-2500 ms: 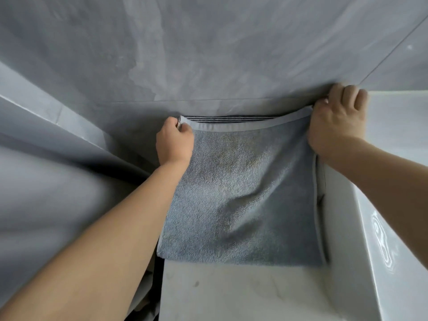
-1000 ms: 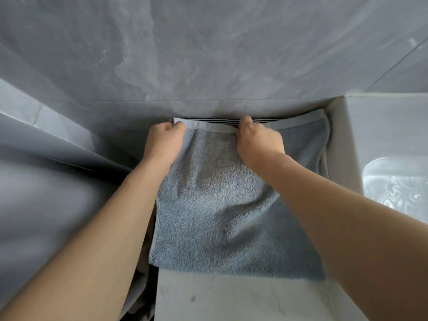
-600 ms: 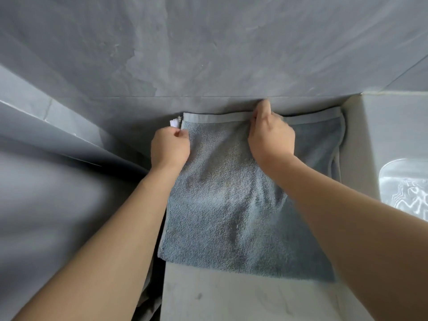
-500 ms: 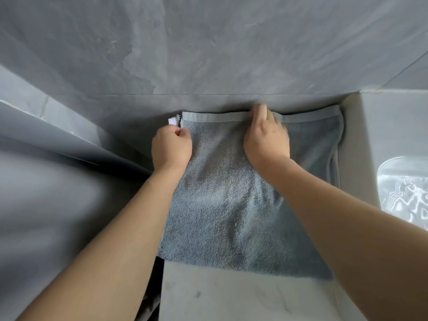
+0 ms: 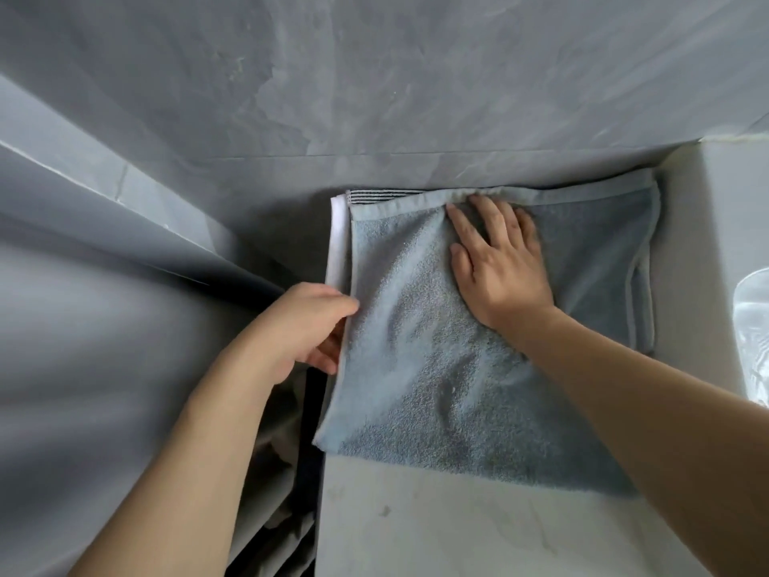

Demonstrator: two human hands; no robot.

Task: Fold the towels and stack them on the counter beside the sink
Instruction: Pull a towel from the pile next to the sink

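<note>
A folded blue-grey towel (image 5: 437,368) is laid flat on the pale counter (image 5: 437,526), pushed back against the grey marbled wall (image 5: 374,97) and lying just beside the raised white block of the sink (image 5: 715,264) on the right. The right hand (image 5: 499,260) is pressed palm down on the far half of the towel, its fingers straight and slightly spread, the fingertips (image 5: 478,202) reaching the hemmed far edge, which is puckered a little there. The left hand (image 5: 308,326) is held at the towel's left edge, where the counter ends; its fingers are curled round that edge, with the thumb on the upper face of the cloth and the other fingers tucked beneath (how much cloth is caught underneath cannot be told). Under the blue-grey towel a white layer (image 5: 338,243) is seen along the left side, and a dark striped band (image 5: 383,196) shows at the far left corner against the wall; whether these belong to one towel or two cannot be told. Left of the counter, grey fabric (image 5: 283,472) hangs in folds below the left forearm.
</note>
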